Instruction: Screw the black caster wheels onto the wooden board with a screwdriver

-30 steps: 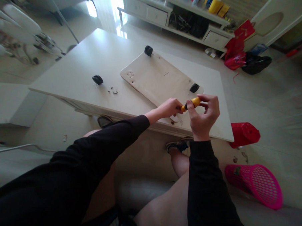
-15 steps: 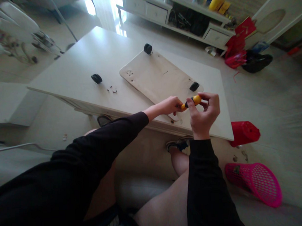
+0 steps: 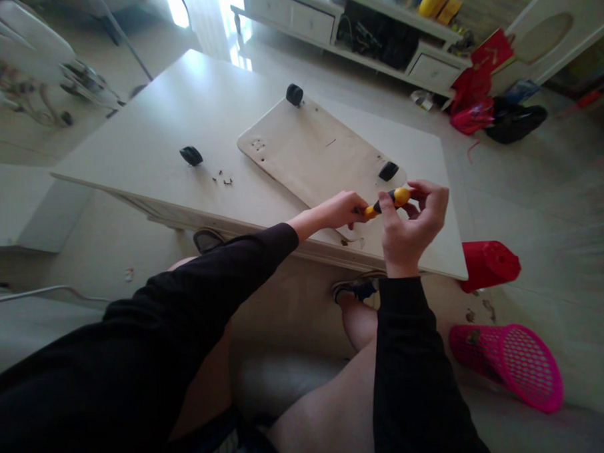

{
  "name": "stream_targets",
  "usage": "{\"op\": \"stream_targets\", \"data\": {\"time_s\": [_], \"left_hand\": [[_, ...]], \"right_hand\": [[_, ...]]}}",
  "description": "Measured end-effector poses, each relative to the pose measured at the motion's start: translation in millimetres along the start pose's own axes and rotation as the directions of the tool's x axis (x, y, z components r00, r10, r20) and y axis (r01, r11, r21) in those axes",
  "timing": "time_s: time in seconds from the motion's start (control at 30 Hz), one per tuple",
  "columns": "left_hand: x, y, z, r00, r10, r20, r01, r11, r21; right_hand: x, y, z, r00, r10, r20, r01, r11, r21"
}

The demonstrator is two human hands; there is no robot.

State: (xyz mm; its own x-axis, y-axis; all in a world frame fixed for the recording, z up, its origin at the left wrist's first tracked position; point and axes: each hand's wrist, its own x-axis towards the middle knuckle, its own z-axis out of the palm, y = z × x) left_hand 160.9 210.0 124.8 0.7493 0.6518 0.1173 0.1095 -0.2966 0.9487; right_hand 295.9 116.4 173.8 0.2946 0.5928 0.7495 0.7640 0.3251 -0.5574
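A screwdriver [image 3: 401,195] with a yellow and black handle is held by my right hand [image 3: 415,231], thumb on one side of the grip and fingers on the other. My left hand [image 3: 346,210] is closed at the front end of the screwdriver, over the near corner of a pale board [image 3: 311,152]. What its fingers pinch there is hidden. The board lies on a white table [image 3: 157,119]. Black caster wheels sit at its far corner [image 3: 294,94] and right corner [image 3: 388,171]. A loose black caster [image 3: 191,156] and several small screws [image 3: 227,182] lie to the left.
A red bin [image 3: 488,265] stands by the table's right end, with a pink mesh basket [image 3: 531,370] nearer me. Beyond the table is a white cabinet [image 3: 313,22]. Red bags [image 3: 472,109] and a black bag [image 3: 515,122] rest on the floor at right.
My right hand has shifted slightly right with the screwdriver, and more of the yellow handle shows between the hands. My left hand stays almost in place.
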Motion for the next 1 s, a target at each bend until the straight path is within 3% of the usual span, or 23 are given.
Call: {"op": "stream_targets", "data": {"time_s": [0.07,0.33,0.53,0.83,1.0], "left_hand": [[1.3,-0.5,-0.9,1.0,-0.005,0.01,0.006,1.0,-0.019],[-1.8,0.3,5.6,0.983,0.011,-0.185,0.014,0.991,0.135],[0.4,-0.2,-2.7,1.0,-0.018,0.009,0.018,1.0,-0.007],[1.7,-5.9,5.8,0.986,-0.007,-0.168,0.024,0.995,0.101],[3.2,-3.4,-2.0,1.0,-0.021,0.022,0.021,1.0,-0.021]], "right_hand": [[-0.7,-0.2,0.6,1.0,0.008,0.008,-0.008,1.0,0.006],[-0.2,-3.5,1.0,0.999,0.014,0.044,-0.015,0.999,0.031],[-0.6,-5.1,0.3,0.998,0.041,0.05,-0.044,0.998,0.049],[-1.3,-6.8,2.2,0.997,0.051,0.061,-0.053,0.998,0.034],[-1.5,-7.6,1.2,0.996,0.071,0.058,-0.072,0.997,0.012]]}}
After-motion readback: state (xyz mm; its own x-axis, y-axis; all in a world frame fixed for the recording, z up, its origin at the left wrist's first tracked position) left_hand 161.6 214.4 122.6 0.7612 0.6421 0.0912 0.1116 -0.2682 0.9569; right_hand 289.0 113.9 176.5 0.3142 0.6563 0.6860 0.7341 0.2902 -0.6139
